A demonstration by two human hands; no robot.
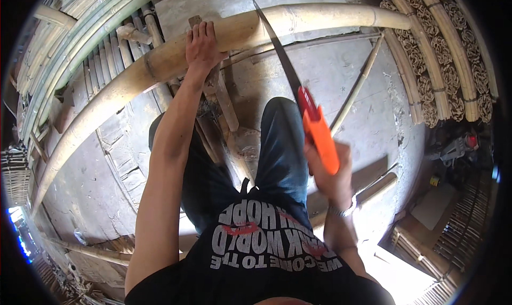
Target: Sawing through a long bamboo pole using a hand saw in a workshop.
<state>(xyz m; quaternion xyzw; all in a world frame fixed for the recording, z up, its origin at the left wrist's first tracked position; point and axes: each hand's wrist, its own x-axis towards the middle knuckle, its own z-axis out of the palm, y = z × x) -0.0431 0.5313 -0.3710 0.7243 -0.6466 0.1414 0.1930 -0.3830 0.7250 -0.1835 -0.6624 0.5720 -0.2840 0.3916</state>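
Observation:
A long, thick bamboo pole (241, 32) stretches across in front of me, its ends bending down at the left and reaching the right. My left hand (203, 48) lies over the top of the pole, fingers spread on it, beside a wooden support (223, 99). In my right hand (332, 171) is a hand saw (286, 65) with an orange and red handle. The saw's narrow dark blade points up and away, crossing the pole to the right of my left hand. Whether its teeth touch the bamboo I cannot tell.
Bundled bamboo strips (58, 49) are stacked at the far left. At the right stands a bamboo panel (442, 54) with curled filling. A thin bamboo stick (358, 86) slants over the grey floor (256, 81). A grey and red tool (458, 147) sits in shadow at the right.

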